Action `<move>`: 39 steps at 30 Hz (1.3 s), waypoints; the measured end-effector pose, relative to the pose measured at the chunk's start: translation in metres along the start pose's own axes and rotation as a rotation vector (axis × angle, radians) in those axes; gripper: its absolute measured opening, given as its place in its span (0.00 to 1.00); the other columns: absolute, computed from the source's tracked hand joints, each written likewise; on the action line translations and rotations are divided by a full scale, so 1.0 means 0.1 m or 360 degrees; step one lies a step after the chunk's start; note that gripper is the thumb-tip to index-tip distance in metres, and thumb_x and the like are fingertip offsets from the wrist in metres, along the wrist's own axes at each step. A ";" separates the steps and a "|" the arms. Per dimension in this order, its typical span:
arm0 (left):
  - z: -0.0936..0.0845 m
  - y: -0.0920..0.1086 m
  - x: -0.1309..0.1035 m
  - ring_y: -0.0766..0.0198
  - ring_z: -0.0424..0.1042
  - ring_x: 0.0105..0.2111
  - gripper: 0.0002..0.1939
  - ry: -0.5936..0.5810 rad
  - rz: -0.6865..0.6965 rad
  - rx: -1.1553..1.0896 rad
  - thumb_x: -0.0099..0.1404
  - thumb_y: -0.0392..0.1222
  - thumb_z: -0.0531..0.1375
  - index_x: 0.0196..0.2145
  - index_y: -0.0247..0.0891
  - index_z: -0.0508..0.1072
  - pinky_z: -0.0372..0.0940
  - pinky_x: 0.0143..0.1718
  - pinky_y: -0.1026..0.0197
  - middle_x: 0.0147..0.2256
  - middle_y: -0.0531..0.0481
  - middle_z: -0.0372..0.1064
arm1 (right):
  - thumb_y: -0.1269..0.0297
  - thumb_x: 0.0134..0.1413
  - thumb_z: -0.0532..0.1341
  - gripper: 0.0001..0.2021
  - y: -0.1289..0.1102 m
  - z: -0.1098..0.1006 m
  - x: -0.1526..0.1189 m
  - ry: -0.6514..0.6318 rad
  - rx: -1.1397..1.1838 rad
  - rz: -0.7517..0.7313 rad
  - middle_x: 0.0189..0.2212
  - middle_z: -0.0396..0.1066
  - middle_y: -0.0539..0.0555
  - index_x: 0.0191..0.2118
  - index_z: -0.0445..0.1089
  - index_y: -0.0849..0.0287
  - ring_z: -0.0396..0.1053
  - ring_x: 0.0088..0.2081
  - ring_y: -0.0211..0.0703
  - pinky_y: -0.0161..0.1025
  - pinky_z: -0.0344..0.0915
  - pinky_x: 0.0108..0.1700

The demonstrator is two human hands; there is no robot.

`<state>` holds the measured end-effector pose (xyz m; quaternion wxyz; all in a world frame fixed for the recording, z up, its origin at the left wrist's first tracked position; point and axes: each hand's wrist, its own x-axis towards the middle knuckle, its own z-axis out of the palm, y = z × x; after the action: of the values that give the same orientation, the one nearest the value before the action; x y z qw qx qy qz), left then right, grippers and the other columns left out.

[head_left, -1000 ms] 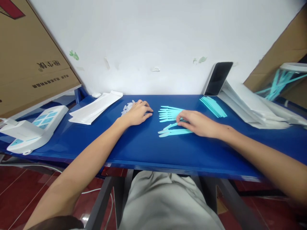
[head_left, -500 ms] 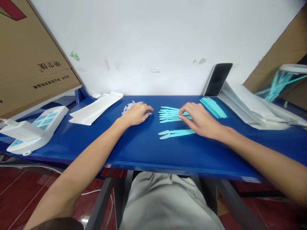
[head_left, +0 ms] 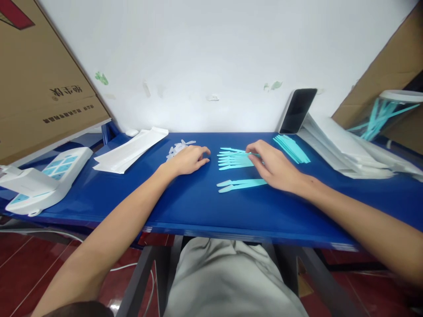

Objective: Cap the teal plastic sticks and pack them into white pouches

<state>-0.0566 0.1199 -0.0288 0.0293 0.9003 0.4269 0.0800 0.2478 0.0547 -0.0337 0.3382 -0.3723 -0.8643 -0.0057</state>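
My left hand (head_left: 189, 159) rests at the near right side of a pile of small translucent caps (head_left: 178, 146), covering part of it. Its fingers are curled towards the thumb; whatever lies between the tips is too small to make out. My right hand (head_left: 272, 165) pinches the end of a thin teal eyebrow razor over a row of teal eyebrow razors (head_left: 233, 160), hiding their right ends. Nearer to me lie two razors (head_left: 243, 184) with whitish caps over their left tips, their right ends under my right hand.
Behind my right hand lies a stack of teal razors (head_left: 291, 148). A phone (head_left: 299, 111) leans on the wall, beside white pouches (head_left: 350, 147) and a clear tub (head_left: 396, 110) of teal sticks. White sleeves (head_left: 130, 149) and a power strip (head_left: 62, 174) lie to the left.
My right fingers have shifted slightly over the razor row and pinch one razor's end. My left hand stays beside the caps. The whole view has shifted slightly.
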 end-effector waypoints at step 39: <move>-0.03 0.17 -0.05 0.53 0.74 0.41 0.23 -0.0030 0.0305 0.0305 0.71 0.34 0.49 0.58 0.37 0.75 0.65 0.40 0.56 0.45 0.38 0.72 | 0.55 0.69 0.54 0.17 -0.10 0.04 0.03 -0.0051 -0.0075 0.0384 0.32 0.74 0.56 0.37 0.76 0.57 0.69 0.31 0.48 0.45 0.60 0.38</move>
<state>-0.0476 0.1053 -0.0244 -0.0605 0.9363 0.3444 0.0329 0.2372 0.0502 -0.0326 0.3139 -0.4814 -0.8181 0.0207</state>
